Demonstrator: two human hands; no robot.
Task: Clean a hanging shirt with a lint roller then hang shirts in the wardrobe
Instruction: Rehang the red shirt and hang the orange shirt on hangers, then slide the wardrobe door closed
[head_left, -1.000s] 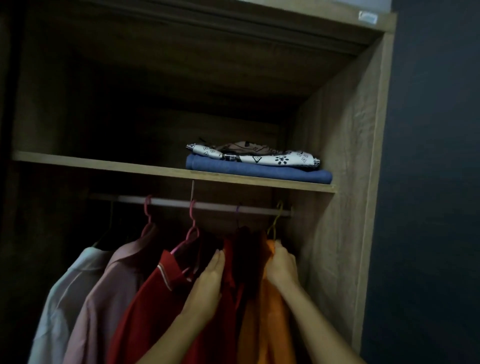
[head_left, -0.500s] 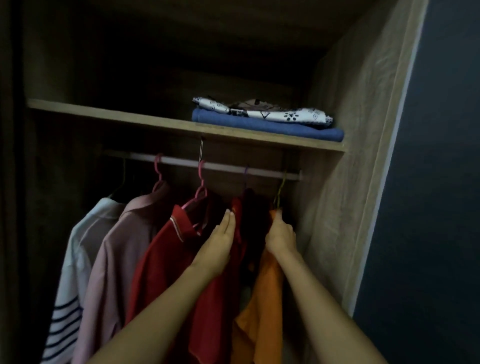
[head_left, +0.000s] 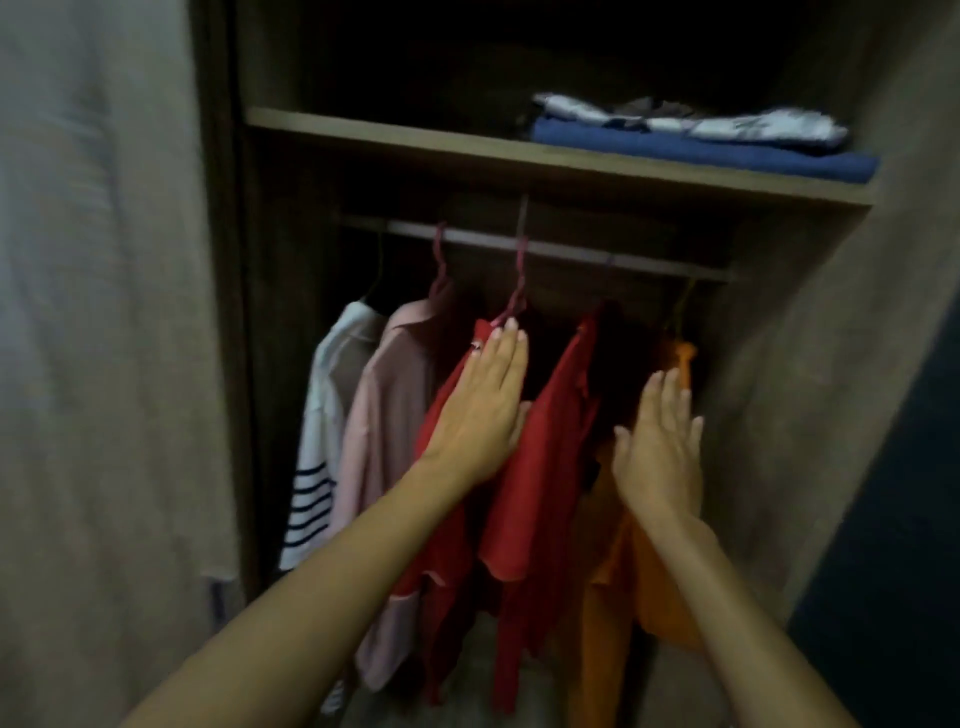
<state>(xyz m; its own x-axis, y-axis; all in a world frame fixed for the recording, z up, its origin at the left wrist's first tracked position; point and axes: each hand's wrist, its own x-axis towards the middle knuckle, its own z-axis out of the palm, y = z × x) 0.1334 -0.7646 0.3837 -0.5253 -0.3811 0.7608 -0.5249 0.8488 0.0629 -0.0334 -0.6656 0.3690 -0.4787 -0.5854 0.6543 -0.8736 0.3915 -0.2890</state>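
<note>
Now left hand (head_left: 480, 410) flat on red shirt (head_left: 540, 467).

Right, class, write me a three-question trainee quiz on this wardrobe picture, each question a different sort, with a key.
1. True or false: the left hand lies flat on a red shirt.
2. Which shirt hangs furthest left on the rail? A pink shirt; B striped white shirt; C orange shirt.
3. Fill in: the folded blue cloth lies on the ____ above the rail.

Key: 1 true; 2 B; 3 shelf.
</note>
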